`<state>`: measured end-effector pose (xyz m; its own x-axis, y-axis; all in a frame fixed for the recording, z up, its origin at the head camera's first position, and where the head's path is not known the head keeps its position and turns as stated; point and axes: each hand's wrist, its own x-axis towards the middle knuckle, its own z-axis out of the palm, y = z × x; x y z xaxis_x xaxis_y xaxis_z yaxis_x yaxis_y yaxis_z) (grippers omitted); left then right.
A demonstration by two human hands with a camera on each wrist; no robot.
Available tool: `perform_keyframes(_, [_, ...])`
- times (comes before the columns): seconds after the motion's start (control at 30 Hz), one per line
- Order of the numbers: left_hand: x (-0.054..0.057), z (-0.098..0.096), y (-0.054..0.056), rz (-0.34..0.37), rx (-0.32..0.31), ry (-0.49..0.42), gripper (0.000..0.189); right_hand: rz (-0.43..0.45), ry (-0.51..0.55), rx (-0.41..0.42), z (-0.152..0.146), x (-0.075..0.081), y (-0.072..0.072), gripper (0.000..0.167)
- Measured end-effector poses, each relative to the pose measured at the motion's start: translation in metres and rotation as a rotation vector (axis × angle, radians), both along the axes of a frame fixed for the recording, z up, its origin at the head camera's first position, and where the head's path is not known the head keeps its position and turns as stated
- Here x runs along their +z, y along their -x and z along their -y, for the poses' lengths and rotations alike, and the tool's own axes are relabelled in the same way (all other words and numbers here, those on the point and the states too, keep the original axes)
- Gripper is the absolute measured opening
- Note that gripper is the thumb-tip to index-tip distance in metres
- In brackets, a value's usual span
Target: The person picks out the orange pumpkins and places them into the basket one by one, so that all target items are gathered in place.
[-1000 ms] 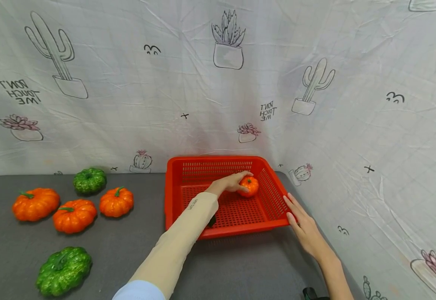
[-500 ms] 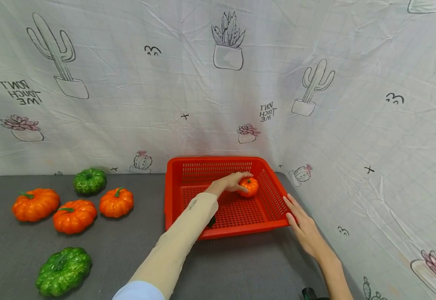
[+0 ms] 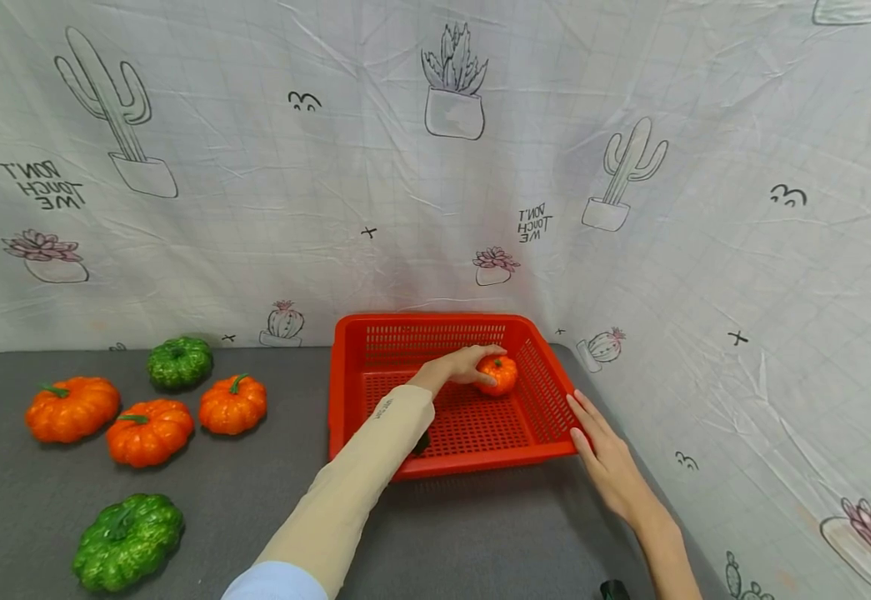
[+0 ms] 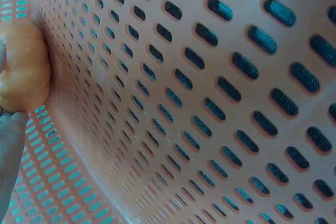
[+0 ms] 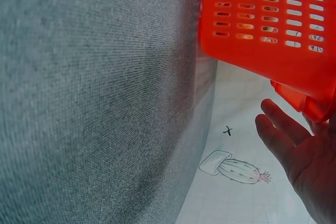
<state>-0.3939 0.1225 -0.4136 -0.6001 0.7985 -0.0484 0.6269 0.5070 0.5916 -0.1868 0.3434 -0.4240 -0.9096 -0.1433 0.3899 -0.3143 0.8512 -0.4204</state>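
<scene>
Inside the red plastic basket (image 3: 360, 467), my left hand (image 3: 459, 367) reaches in and holds a small orange pumpkin (image 3: 499, 375) near the right wall, thumb on its near side and fingers along its far side. The left wrist view catches only the thumb side of that hand and part of the pumpkin (image 4: 23, 66), close to the slotted wall. At the basket's right rim, my right hand (image 3: 609, 462) touches the outer edge with fairly straight fingers. The right wrist view shows its extended fingers beside the basket's corner (image 5: 273, 51).
Left on the grey table (image 3: 255, 517) lie orange pumpkins (image 3: 150, 433) and two green ones, one at the back (image 3: 180, 363) and one in front (image 3: 127, 542). A patterned cloth (image 3: 405, 183) hangs behind and along the right. My left forearm hides part of the basket floor.
</scene>
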Motion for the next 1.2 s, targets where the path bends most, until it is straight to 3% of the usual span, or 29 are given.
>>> perform_keyframes(0.4, [-0.0022,0.0046,-0.0028,-0.012,-0.068,-0.012,0.063,0.031,0.031,-0.016,0.0077,0.0014,-0.0076,0.053])
perform_keyframes(0.8, [0.0006,0.0007,-0.0027,-0.029,-0.029,-0.019,0.064,0.026,0.042,-0.011,0.0034,0.0013,-0.0074,0.053])
perform_keyframes(1.03, [0.0012,0.003,-0.002,0.035,-0.028,-0.044,0.062,0.046,0.06,-0.001,0.0027,0.0006,-0.007,0.054])
perform_keyframes(1.2, [0.0009,0.0051,-0.0007,0.026,-0.029,-0.065,0.06,0.044,0.061,0.001,0.0028,0.0001,-0.007,0.055])
